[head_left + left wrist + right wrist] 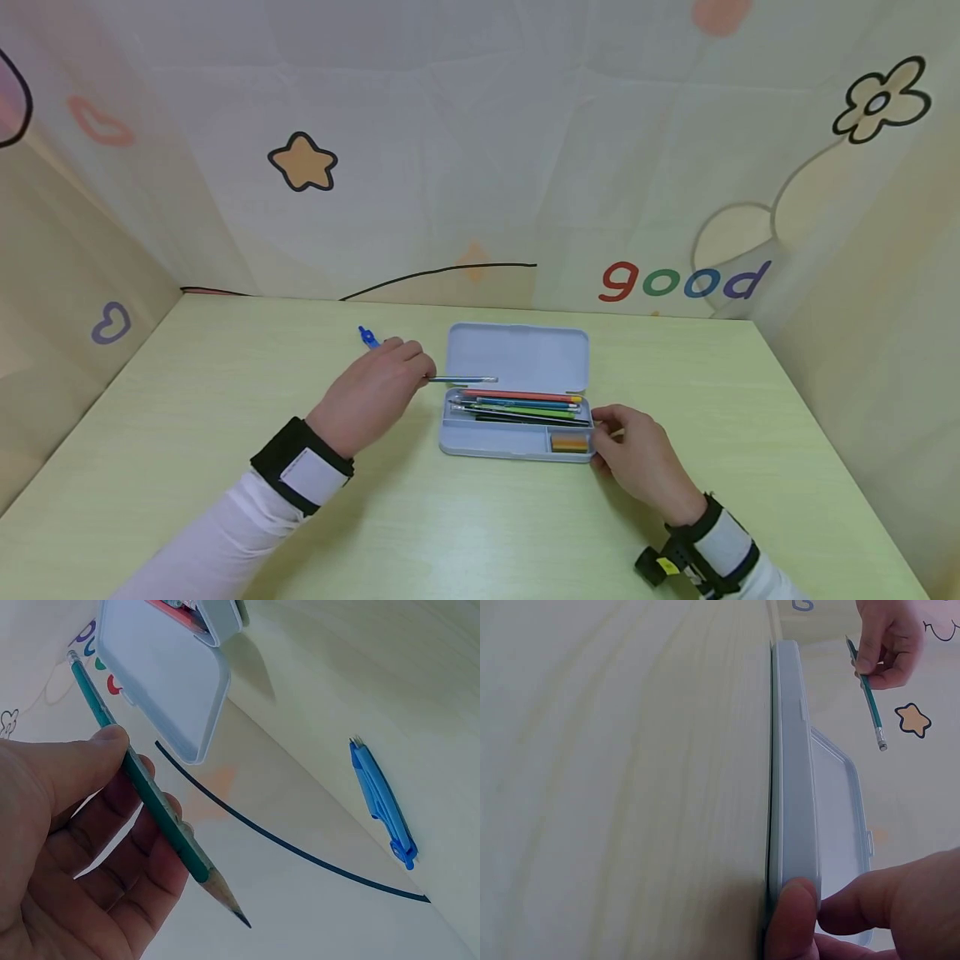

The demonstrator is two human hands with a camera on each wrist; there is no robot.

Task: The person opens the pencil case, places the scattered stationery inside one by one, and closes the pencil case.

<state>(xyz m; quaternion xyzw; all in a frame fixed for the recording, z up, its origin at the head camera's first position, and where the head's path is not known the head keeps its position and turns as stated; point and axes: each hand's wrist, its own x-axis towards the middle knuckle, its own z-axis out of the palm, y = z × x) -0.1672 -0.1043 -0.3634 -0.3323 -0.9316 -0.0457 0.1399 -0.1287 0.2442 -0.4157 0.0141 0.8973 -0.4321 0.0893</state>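
My left hand (pixel 378 387) pinches a green pencil (pixel 166 806) between thumb and fingers, above the table left of the case. Its sharpened tip points away from the case and its metal-banded end towards it. A pale blue pencil case (pixel 495 442) lies open on the table, lid (pixel 517 357) laid back at the far side. Several pencils (pixel 525 406) lie in its long compartment, and a brownish block (pixel 570 443) sits in the small one. At the case's right end, my right hand (pixel 641 454) grips the edge with thumb and fingers.
A blue drawing compass (pixel 382 802) lies on the table (pixel 187 467) beyond the left hand, partly hidden by it in the head view. A printed cloth (pixel 420 167) hangs along the table's back edge and both sides.
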